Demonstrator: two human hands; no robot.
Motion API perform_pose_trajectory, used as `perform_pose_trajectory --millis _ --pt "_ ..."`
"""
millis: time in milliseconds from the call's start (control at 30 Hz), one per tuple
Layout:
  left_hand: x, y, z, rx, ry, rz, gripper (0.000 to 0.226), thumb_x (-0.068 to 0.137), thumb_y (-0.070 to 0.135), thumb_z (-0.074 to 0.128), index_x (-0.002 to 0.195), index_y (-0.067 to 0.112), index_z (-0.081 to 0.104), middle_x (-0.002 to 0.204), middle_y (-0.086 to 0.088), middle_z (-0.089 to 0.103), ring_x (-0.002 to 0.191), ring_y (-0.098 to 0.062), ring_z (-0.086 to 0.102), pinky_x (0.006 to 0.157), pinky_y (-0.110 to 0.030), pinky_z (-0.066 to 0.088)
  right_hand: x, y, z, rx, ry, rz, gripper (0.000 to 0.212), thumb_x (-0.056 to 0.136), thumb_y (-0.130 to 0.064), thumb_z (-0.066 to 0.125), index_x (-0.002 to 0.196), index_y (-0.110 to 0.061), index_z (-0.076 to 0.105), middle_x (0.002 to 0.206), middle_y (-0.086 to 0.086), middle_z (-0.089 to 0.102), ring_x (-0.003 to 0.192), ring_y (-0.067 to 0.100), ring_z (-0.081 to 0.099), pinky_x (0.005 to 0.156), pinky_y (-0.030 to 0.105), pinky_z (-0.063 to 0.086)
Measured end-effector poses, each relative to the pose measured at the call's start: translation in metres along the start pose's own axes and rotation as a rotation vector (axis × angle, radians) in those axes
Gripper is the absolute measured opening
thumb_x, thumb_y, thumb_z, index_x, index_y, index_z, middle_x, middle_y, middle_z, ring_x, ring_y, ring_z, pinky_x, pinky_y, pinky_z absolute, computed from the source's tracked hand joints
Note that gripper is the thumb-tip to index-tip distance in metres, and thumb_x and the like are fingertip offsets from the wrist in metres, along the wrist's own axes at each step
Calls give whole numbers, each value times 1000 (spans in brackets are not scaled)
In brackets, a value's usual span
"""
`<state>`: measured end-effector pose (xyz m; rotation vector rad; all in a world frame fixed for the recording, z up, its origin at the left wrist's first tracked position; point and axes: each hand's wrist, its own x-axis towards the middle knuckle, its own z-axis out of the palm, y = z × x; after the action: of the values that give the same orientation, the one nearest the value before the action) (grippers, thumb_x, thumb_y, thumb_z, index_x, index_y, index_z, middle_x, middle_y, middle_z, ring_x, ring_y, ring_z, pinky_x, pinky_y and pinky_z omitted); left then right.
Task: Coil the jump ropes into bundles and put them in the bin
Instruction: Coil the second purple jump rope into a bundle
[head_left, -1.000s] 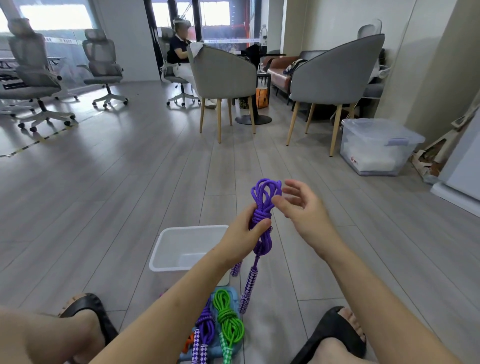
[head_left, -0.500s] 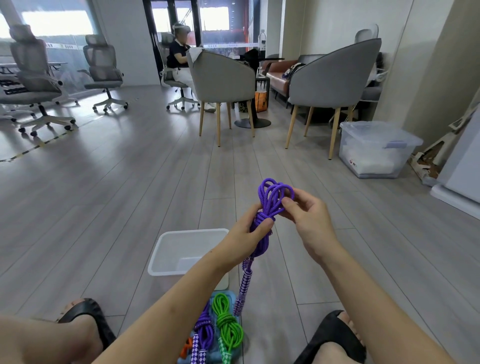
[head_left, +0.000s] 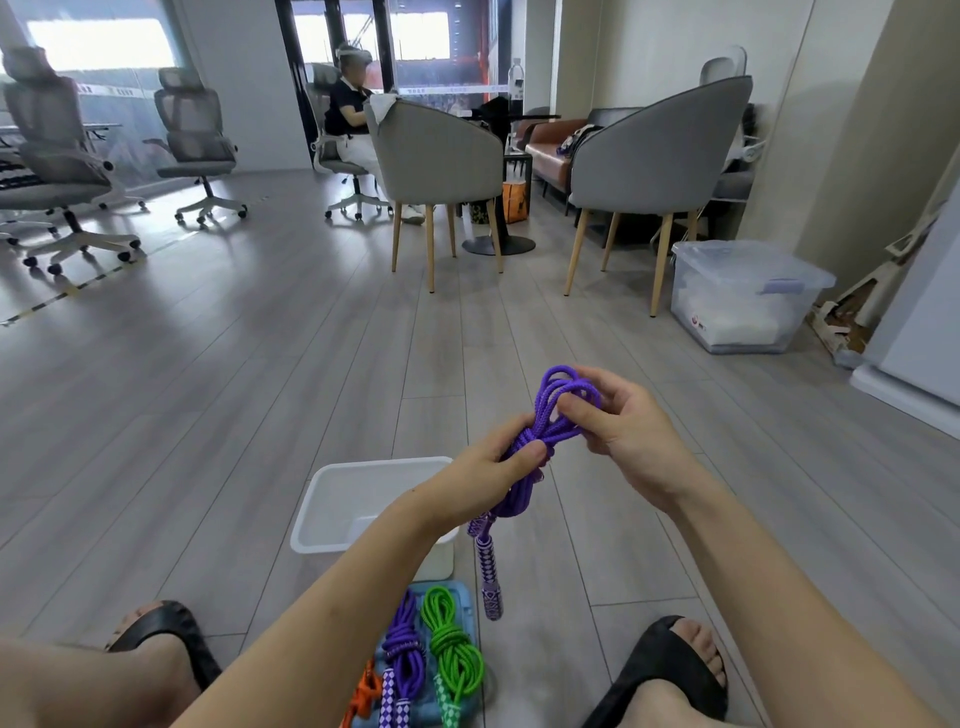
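Note:
A coiled purple jump rope (head_left: 545, 426) is held up in front of me above the floor. My left hand (head_left: 488, 467) grips the wrapped middle of the bundle. My right hand (head_left: 618, 426) pinches the loops at the bundle's top. A purple checked handle (head_left: 489, 574) dangles below the left hand. The white bin (head_left: 337, 499) stands on the floor just under my left forearm; what shows of its inside holds nothing. Nearer to me, a coiled purple rope (head_left: 404, 649), a coiled green rope (head_left: 452, 644) and part of an orange rope (head_left: 363, 696) lie on a blue tray (head_left: 465, 603).
My two feet in black sandals (head_left: 660, 670) flank the tray. Grey armchairs (head_left: 649, 156) and a lidded clear storage box (head_left: 743, 296) stand farther back on the right. Office chairs (head_left: 192, 140) are at the back left, and a seated person (head_left: 348, 119) is behind them.
My right hand has come in from open beside the loops to pinching the top of the purple bundle. The bundle has tilted a little and its handle hangs lower.

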<state>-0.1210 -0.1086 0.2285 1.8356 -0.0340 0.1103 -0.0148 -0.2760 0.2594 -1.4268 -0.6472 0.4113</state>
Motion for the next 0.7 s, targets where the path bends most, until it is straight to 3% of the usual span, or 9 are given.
perform_pose_trajectory --millis 100,200,333,433,567,700 --pt "-1 2 8 21 -21 -29 35 104 44 49 129 21 56 107 -1 63 96 -13 64 103 -53 51 0 1 -5 -34 -47 12 19 97 -23 70 111 -11 74 77 3 54 62 12 40 53 20 34" --pt "-2 1 11 15 -27 -50 35 104 48 48 123 21 57 109 -9 65 95 -17 64 101 -54 52 -1 0 -2 -36 -5 26 18 97 -22 71 108 -7 71 76 2 60 60 11 44 52 19 37" --pt "-3 2 13 9 6 -37 32 106 43 47 121 16 57 102 -7 75 95 -17 70 91 -38 55 -2 -1 6 -58 123 -43 13 96 -17 72 102 -6 69 74 2 66 55 5 52 50 14 40" --pt "-3 0 21 -22 75 7 28 105 36 55 114 10 58 92 -16 74 88 -27 73 89 -47 58 -1 -2 12 -149 220 -121 13 95 -20 74 95 -9 67 72 3 64 58 5 56 54 16 44" --pt "-5 -6 30 -11 154 35 19 104 30 58 109 12 59 89 -13 73 81 -33 74 85 -52 60 -6 -2 17 -226 277 -185 15 95 -24 73 91 -12 65 73 6 65 67 11 60 63 23 50" --pt "-4 -7 31 -129 180 17 23 104 30 57 115 10 59 91 -16 72 79 -39 72 81 -51 62 -10 -8 22 -198 250 -261 8 96 -18 72 95 -13 67 79 11 66 66 12 60 56 19 47"
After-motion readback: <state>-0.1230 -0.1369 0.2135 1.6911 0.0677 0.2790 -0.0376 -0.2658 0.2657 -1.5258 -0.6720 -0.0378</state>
